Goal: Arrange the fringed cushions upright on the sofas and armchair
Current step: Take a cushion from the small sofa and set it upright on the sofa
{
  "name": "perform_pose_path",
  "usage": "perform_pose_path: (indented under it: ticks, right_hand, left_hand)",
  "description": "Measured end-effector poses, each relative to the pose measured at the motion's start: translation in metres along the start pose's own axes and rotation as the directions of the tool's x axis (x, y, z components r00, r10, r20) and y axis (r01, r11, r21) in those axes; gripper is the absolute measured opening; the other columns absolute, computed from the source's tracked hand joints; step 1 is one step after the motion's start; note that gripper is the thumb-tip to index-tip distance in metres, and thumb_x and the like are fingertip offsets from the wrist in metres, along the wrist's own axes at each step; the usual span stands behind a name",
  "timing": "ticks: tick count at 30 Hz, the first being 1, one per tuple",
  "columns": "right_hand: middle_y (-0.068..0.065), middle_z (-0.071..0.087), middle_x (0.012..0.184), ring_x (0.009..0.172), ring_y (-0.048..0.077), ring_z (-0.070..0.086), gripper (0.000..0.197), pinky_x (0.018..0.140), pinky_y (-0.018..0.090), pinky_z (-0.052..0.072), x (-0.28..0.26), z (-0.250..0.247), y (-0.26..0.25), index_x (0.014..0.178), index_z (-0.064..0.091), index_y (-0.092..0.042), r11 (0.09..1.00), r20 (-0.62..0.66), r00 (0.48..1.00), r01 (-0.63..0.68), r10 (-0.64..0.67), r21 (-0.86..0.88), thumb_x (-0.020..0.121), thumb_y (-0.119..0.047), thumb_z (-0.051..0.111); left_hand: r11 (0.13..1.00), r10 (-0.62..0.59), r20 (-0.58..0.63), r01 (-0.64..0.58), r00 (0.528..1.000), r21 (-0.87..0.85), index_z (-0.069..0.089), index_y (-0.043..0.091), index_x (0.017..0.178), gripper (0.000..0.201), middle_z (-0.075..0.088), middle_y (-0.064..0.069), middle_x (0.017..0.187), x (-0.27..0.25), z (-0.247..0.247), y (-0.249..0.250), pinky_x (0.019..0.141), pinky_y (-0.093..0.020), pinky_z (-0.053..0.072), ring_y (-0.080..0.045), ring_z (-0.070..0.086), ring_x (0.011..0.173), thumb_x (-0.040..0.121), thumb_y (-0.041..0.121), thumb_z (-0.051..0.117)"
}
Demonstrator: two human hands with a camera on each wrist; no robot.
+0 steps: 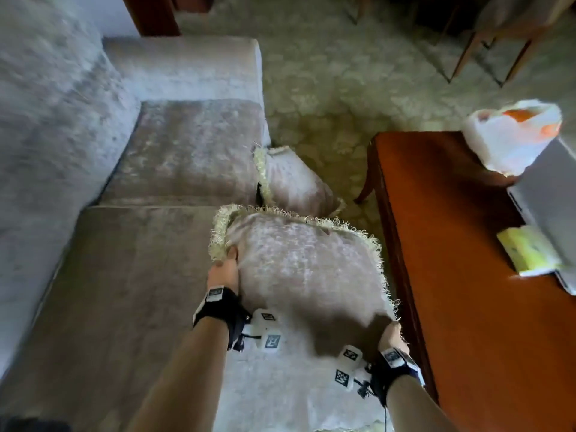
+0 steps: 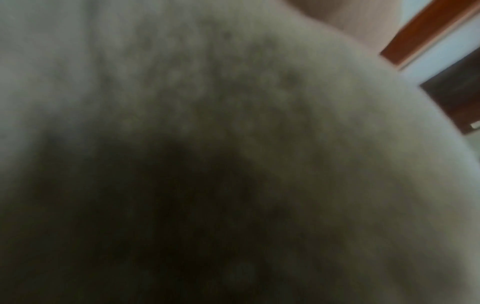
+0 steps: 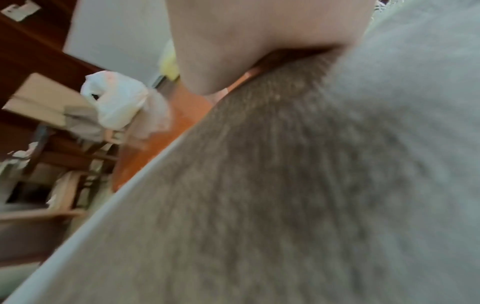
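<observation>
I hold a pale velvet fringed cushion in the air over the front edge of the grey sofa. My left hand grips its left edge by the cream fringe. My right hand grips its near right corner. A second fringed cushion leans on the floor against the sofa's front. Under my arms lies more pale velvet with fringe at the bottom edge. Blurred cushion fabric fills the left wrist view. In the right wrist view my right hand presses into the cushion; the fingers are hidden.
A reddish wooden table stands close on the right, carrying a white plastic bag, a yellow packet and a grey box. Patterned carpet lies between sofa and table. Wooden chair legs stand at the far right.
</observation>
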State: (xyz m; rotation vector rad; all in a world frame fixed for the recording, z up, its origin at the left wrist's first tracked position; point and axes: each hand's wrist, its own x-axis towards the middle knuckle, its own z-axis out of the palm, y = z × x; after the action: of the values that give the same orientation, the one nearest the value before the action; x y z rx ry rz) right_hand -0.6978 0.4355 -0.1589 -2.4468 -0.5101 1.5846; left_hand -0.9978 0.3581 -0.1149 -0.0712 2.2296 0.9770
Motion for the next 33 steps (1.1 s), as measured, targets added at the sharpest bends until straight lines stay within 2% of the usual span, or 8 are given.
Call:
perform_pose_path:
  ticks: [8,13,17,19,21,26,29,33]
  right_hand:
    - [0.025,0.049,0.139,0.121,0.043,0.051,0.086,0.104,0.048,0.039,-0.211,0.066,-0.081,0.138,0.044,0.003,0.934,0.157,0.953,0.289,-0.26,-0.209,0.09,-0.067,0.028]
    - [0.025,0.044,0.142,0.126,0.044,0.047,0.087,0.109,0.052,0.032,-0.318,0.157,-0.096,0.142,0.038,-0.002,0.799,0.323,0.864,0.488,-0.386,-0.351,0.09,-0.069,0.021]
    - [0.024,0.044,0.143,0.125,0.042,0.048,0.113,0.107,0.057,0.032,-0.37,0.243,-0.084,0.146,0.033,-0.011,0.754,0.47,0.82,0.526,-0.327,-0.393,0.069,-0.091,0.012]
    - [0.022,0.043,0.144,0.127,0.041,0.047,0.109,0.105,0.053,0.036,-0.398,0.293,-0.076,0.146,0.035,-0.008,0.724,0.548,0.77,0.577,-0.328,-0.377,0.074,-0.088,0.013]
    - [0.021,0.042,0.145,0.129,0.039,0.045,0.085,0.106,0.049,0.037,-0.42,0.346,-0.065,0.146,0.037,-0.006,0.72,0.634,0.703,0.617,-0.322,-0.318,0.091,-0.069,0.021]
    - [0.018,0.06,0.126,0.104,0.036,0.059,0.067,0.094,0.048,0.048,-0.434,0.465,-0.033,0.126,0.057,-0.003,0.692,0.722,0.606,0.677,-0.332,-0.25,0.094,-0.057,0.033]
    - [0.014,0.062,0.113,0.103,0.036,0.059,0.063,0.089,0.042,0.047,-0.43,0.518,-0.013,0.121,0.059,-0.003,0.686,0.76,0.586,0.676,-0.281,-0.267,0.095,-0.054,0.033]
    - [0.019,0.06,0.118,0.104,0.036,0.058,0.061,0.085,0.042,0.047,-0.411,0.57,0.008,0.124,0.056,0.003,0.652,0.719,0.639,0.673,-0.274,-0.35,0.096,-0.047,0.037]
  left_hand:
    - [0.922,-0.197,-0.177,0.122,0.964,-0.366,0.033,0.005,0.148,0.084,0.036,-0.02,0.151,-0.055,-0.216,0.041,0.111,-0.047,0.032,-0.04,0.04,0.134,0.09,0.065,0.041]
    - [0.609,-0.288,-0.111,0.092,0.951,-0.788,0.062,0.027,0.128,0.113,0.066,-0.013,0.123,-0.01,-0.323,-0.021,0.095,-0.057,0.047,-0.039,0.064,0.106,0.042,0.099,0.049]
    - [0.464,-0.395,-0.246,-0.039,0.885,-0.885,0.046,0.035,0.141,0.119,0.056,-0.002,0.135,0.03,-0.397,-0.077,0.101,-0.056,0.043,-0.037,0.057,0.118,0.044,0.103,0.035]
    - [0.38,-0.42,-0.273,-0.106,0.865,-0.919,0.046,0.033,0.141,0.124,0.056,-0.005,0.137,0.055,-0.431,-0.104,0.103,-0.055,0.041,-0.037,0.057,0.119,0.04,0.104,0.037]
    - [0.324,-0.514,-0.35,-0.201,0.783,-0.925,0.049,0.029,0.139,0.127,0.057,-0.009,0.137,0.075,-0.455,-0.127,0.104,-0.054,0.04,-0.036,0.057,0.12,0.037,0.104,0.041]
    - [0.209,-0.704,-0.392,-0.355,0.592,-0.911,0.045,0.018,0.143,0.119,0.055,-0.011,0.137,0.066,-0.501,-0.124,0.108,-0.052,0.037,-0.035,0.053,0.124,0.055,0.097,0.039]
    - [0.22,-0.759,-0.422,-0.415,0.496,-0.883,0.044,0.008,0.142,0.089,0.051,-0.015,0.139,0.059,-0.516,-0.117,0.108,-0.043,0.037,-0.033,0.051,0.125,0.083,0.074,0.039]
    - [0.257,-0.791,-0.444,-0.431,0.42,-0.865,0.044,0.005,0.143,0.095,0.049,-0.015,0.143,0.101,-0.512,-0.157,0.105,-0.04,0.036,-0.031,0.049,0.128,0.08,0.076,0.039]
